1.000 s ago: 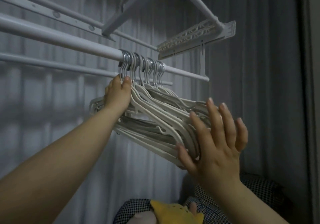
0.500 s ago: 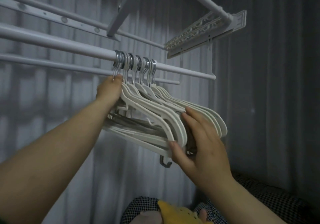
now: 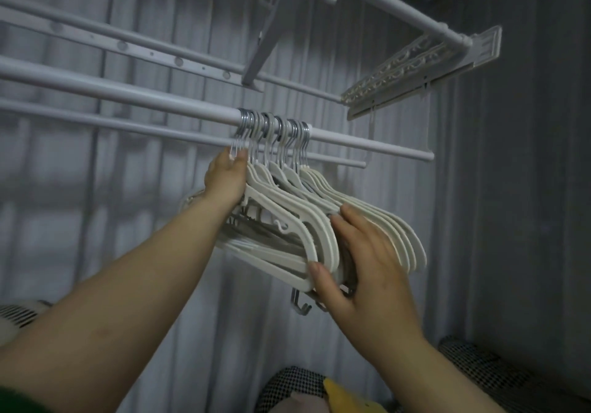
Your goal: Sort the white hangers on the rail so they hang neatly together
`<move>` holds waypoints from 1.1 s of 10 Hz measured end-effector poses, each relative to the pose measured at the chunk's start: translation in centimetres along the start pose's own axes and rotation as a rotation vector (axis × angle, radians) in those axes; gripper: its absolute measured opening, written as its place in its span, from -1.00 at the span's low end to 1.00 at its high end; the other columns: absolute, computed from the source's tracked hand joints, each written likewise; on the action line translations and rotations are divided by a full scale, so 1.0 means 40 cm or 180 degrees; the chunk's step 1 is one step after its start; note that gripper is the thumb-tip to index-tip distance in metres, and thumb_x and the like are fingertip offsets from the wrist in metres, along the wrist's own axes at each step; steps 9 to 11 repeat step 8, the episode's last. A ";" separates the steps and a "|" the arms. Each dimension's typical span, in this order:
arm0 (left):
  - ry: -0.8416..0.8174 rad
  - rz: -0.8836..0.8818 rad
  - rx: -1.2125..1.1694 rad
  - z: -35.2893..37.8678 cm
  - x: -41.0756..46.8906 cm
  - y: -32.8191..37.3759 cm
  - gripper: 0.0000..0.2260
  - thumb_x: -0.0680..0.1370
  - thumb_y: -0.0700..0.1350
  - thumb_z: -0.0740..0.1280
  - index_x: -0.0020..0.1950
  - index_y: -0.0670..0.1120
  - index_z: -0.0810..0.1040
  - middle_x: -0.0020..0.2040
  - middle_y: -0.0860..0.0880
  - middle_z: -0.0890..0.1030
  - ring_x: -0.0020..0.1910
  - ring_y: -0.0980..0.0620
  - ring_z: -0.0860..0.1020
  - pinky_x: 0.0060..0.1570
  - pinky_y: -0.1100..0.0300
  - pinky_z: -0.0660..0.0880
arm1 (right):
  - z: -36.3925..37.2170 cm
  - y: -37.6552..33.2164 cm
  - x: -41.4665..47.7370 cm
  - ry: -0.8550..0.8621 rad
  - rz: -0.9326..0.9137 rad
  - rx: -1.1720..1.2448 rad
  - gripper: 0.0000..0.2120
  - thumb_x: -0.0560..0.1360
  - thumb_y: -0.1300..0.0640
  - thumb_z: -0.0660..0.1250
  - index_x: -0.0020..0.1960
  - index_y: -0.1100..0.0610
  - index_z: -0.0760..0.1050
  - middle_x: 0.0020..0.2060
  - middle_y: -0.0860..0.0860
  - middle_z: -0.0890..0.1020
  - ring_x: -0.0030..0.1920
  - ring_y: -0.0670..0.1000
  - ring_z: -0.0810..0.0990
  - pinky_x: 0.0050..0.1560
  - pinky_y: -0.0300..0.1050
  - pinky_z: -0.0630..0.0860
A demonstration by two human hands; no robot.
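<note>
Several white hangers hang bunched by their metal hooks on a white rail. My left hand is raised to the necks of the leftmost hangers, fingers closed around them just under the hooks. My right hand sits at the right shoulder ends of the bundle, thumb under the front hangers and fingers slid between them and the rear group, gripping the front ones. A small grey hook pokes out below the bundle.
More white rails run above and behind, with a bracket arm and a lattice end piece at upper right. Grey curtain fills the background. Checked fabric and a yellow object lie below.
My right hand went from spread open against the hanger ends to closed on the front hangers, parting them from the rear ones. My left hand stayed at the hooks. The view tilted up.
</note>
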State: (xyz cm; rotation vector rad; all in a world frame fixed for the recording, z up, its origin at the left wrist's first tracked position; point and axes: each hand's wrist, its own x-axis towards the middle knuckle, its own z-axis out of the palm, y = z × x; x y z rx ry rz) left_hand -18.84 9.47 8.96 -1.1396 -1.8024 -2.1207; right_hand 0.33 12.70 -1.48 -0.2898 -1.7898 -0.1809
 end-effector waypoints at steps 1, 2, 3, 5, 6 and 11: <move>0.0009 -0.0012 0.0157 -0.023 -0.035 0.004 -0.52 0.57 0.05 0.11 0.43 -0.13 0.29 0.46 -0.17 0.32 0.42 -0.18 0.32 0.43 -0.05 0.24 | 0.001 -0.016 -0.001 -0.0074 0.0031 0.0161 -0.42 0.38 -0.12 0.19 0.26 0.22 0.48 0.26 0.12 0.54 0.26 -0.05 0.34 0.25 -0.04 0.27; -0.0131 0.0030 0.0243 -0.045 -0.071 0.007 -0.50 0.50 0.07 0.17 0.36 -0.16 0.34 0.38 -0.21 0.40 0.36 -0.21 0.39 0.38 -0.09 0.32 | -0.002 -0.035 -0.001 -0.0126 0.0054 0.0221 -0.42 0.38 -0.11 0.19 0.25 0.25 0.49 0.25 0.17 0.55 0.25 -0.05 0.33 0.25 -0.01 0.22; -0.0203 0.0102 0.0383 -0.062 -0.115 0.024 -0.63 0.57 -0.03 0.16 0.31 -0.16 0.40 0.31 -0.19 0.49 0.30 -0.18 0.44 0.36 -0.03 0.34 | -0.017 -0.058 -0.003 -0.0275 0.0170 0.0223 -0.38 0.37 -0.13 0.16 0.25 0.26 0.49 0.28 0.17 0.52 0.32 0.06 0.43 0.26 -0.08 0.22; -0.0295 0.0141 0.0451 -0.132 -0.228 0.073 -0.58 0.60 -0.09 0.14 0.45 -0.17 0.24 0.43 -0.12 0.37 0.39 -0.08 0.37 0.27 0.19 0.31 | -0.070 -0.103 0.005 -0.0639 0.0474 0.0282 -0.47 0.47 0.02 0.33 0.39 0.18 0.35 0.44 0.08 0.31 0.46 0.05 0.24 0.43 -0.16 0.12; -0.0357 0.0127 0.0802 -0.218 -0.294 0.096 -0.63 0.59 -0.12 0.18 0.38 -0.20 0.37 0.34 -0.14 0.47 0.33 -0.08 0.43 0.05 0.30 0.33 | -0.104 -0.128 0.007 -0.0830 0.0592 0.0106 -0.50 0.49 0.04 0.30 0.38 0.20 0.36 0.43 0.10 0.35 0.44 0.09 0.27 0.44 -0.10 0.13; -0.0381 -0.0121 0.1330 -0.420 -0.424 0.131 -0.80 0.57 -0.17 0.22 -0.23 -0.12 0.53 -0.14 -0.13 0.56 -0.04 0.01 0.47 -0.12 0.27 0.34 | -0.214 -0.184 -0.015 -0.1078 0.1027 -0.0152 -0.69 0.51 0.15 0.26 0.23 0.23 0.51 0.19 0.19 0.59 0.22 0.20 0.50 0.20 -0.03 0.38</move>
